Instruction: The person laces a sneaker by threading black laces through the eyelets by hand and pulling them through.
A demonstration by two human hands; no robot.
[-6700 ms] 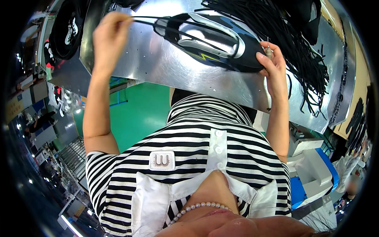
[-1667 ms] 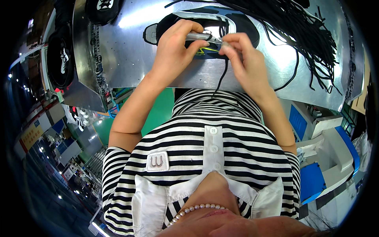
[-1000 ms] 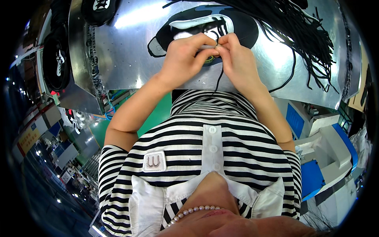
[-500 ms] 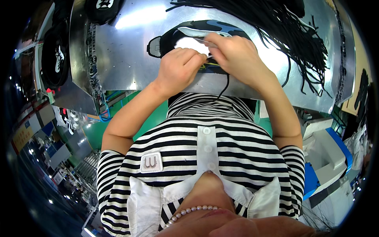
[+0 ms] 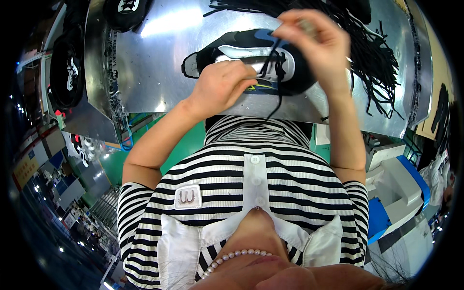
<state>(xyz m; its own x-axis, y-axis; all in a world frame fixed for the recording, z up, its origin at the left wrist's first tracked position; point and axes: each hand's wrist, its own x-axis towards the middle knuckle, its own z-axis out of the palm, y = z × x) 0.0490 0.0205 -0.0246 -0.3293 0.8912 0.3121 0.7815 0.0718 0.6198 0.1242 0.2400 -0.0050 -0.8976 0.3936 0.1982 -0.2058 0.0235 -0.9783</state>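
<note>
A black shoe upper with blue and yellow-green patches lies on its side on the metal table, its white lining facing up. A black shoelace runs through its eyelets, and one end hangs over the table's near edge. My left hand is closed on the upper's opening edge, thumb against fingers. Raised above the toe end, my right hand pinches the lace and holds it taut upward. A small blurred object within the right palm cannot be made out.
A heap of black laces covers the far right of the metal table. Black shoe pieces with white marks sit at the far left. A grey and blue plastic bin stands right of my body.
My right hand has moved from beside the left hand up and to the right, drawing the lace with it. My left hand stays at the upper's edge.
</note>
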